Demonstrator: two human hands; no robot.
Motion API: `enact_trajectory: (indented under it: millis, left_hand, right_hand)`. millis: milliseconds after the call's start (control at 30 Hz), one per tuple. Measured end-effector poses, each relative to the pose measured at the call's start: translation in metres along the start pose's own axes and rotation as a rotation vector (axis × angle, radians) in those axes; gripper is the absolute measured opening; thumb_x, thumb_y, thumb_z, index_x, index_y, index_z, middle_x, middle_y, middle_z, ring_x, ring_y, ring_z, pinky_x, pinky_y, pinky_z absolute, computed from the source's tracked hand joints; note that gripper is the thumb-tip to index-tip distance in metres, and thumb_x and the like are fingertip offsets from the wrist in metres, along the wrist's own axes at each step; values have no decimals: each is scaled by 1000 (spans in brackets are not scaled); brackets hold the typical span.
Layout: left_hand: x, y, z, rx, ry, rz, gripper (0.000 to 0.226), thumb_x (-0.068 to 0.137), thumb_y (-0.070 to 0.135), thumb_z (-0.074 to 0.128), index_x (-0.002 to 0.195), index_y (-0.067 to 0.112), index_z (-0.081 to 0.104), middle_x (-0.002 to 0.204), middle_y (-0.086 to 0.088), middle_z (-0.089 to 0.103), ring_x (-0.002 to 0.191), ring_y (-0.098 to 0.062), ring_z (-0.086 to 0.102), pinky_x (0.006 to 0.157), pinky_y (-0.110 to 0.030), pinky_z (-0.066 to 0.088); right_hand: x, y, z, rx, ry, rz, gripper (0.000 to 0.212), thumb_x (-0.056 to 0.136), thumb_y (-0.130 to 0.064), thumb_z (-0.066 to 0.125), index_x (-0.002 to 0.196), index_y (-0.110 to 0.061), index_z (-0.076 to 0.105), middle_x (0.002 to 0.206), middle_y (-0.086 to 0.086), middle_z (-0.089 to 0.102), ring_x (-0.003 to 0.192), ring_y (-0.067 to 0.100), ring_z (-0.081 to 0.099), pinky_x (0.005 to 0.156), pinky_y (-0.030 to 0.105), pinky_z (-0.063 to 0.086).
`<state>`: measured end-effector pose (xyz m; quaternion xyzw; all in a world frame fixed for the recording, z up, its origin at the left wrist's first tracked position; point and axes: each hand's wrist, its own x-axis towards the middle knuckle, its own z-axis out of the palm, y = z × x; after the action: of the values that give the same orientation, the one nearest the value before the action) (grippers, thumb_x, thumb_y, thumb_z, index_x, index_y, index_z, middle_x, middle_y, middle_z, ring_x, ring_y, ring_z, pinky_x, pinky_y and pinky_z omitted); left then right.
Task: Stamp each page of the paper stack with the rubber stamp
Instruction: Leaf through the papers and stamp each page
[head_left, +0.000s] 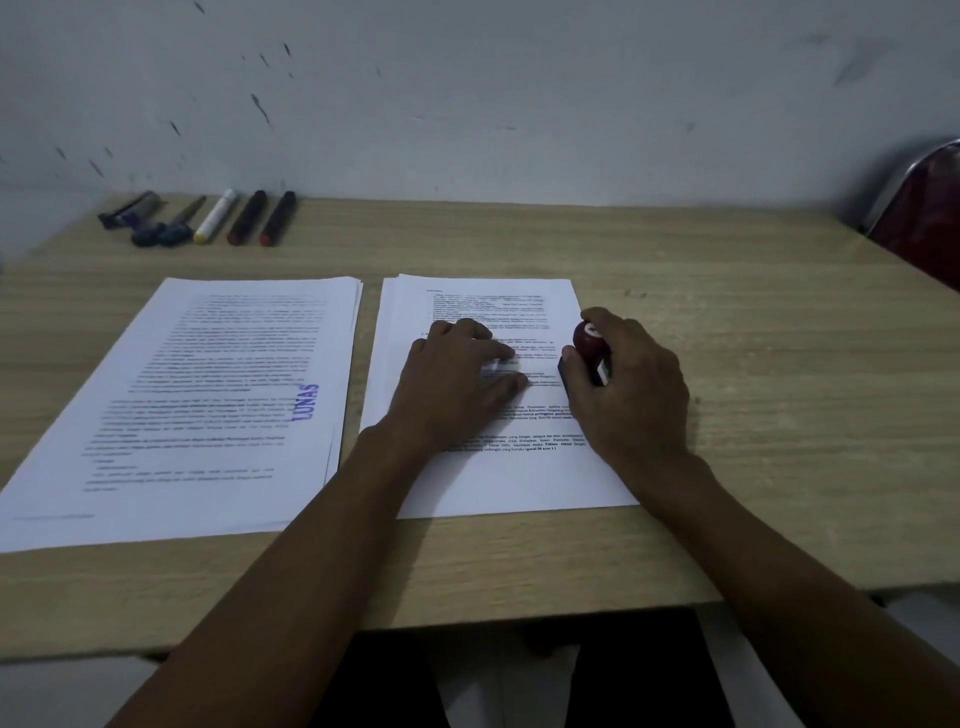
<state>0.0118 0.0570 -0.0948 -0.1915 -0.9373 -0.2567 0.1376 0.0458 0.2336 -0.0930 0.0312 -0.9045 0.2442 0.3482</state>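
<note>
Right hand (631, 384) grips the rubber stamp (589, 351) at centre frame while the flat left hand (457, 379) pins the paper stack (498, 478); tilting could smear the print.

L hand (457, 371) – flat, palm down, fingers straight | R hand (631, 379) – fingers curled, gripping

Both forearms were bare from the lower edge of the picture to the wrists, with no sleeve showing on either. The left hand (457, 384) and the right hand (631, 395) wore no glove, ring, watch or band that could be seen. At six o'clock, between the arms, dark clothing covered the lap; dim light hid its detail.
</note>
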Motion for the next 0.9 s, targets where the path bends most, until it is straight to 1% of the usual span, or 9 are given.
enact_trajectory:
  millis: [200, 400, 533, 667, 733, 800, 867, 900]
  left_hand:
    - [-1, 1, 0, 5, -4, 2, 39, 85, 50, 62, 115, 25, 69, 119, 1, 60, 113, -24, 48, 89, -37, 39]
    - [-1, 2, -1, 15, -29, -13, 40, 85, 51, 61, 116, 27, 68, 122, 2, 59, 116, -24, 46, 92, -37, 38]
    - [0, 4, -3, 28, -51, -27, 40, 85, 51, 61, 116, 27, 67, 121, 2, 58, 115, -24, 46, 93, -37, 38]
    - [1, 7, -7, 48, -80, -42, 41, 85, 51, 61, 118, 27, 66, 123, 2, 58, 117, -24, 46, 95, -38, 38]
    - [1, 9, -7, 52, -90, -46, 42, 86, 51, 60, 119, 27, 66, 124, 2, 57, 118, -24, 46, 95, -38, 38]
    - [2, 10, -7, 55, -93, -49, 41, 86, 51, 60, 119, 27, 66, 124, 2, 58, 117, -24, 46, 96, -38, 39]
    - [2, 10, -7, 49, -88, -51, 40, 85, 51, 60, 117, 28, 67, 123, 3, 58, 116, -25, 46, 94, -38, 40]
    - [1, 10, -7, 46, -85, -51, 39, 85, 51, 61, 116, 29, 67, 122, 3, 58, 116, -25, 47, 94, -38, 40]
  right_hand:
    - [-2, -2, 1, -31, -4, 15, 31, 87, -27, 61, 117, -17, 63, 96, 1, 67, 85, 27, 63, 71, 45, 52]
    - [-2, 0, 2, -54, -16, 23, 33, 87, -30, 58, 118, -18, 61, 97, 0, 67, 84, 26, 63, 73, 46, 52]
    - [-3, -1, 3, -53, -23, 40, 34, 87, -31, 58, 119, -19, 61, 100, -1, 69, 87, 25, 64, 75, 46, 52]
    - [-1, -1, 0, -97, -29, 36, 32, 86, -34, 57, 115, -21, 63, 95, -2, 69, 84, 25, 63, 76, 45, 50]
    - [0, 0, -4, -43, -22, 31, 31, 86, -34, 60, 114, -20, 64, 95, -2, 70, 85, 24, 64, 76, 45, 51]
    - [3, 2, -8, 101, 31, 66, 31, 85, -30, 67, 113, -18, 66, 98, 0, 72, 87, 23, 67, 77, 43, 54]
    - [9, 8, -13, 223, 127, 134, 32, 86, -30, 70, 115, -17, 67, 103, 1, 73, 92, 19, 68, 81, 39, 56]
    - [13, 12, -15, 245, 172, 167, 34, 87, -31, 69, 118, -17, 66, 107, 1, 72, 96, 17, 67, 85, 33, 55]
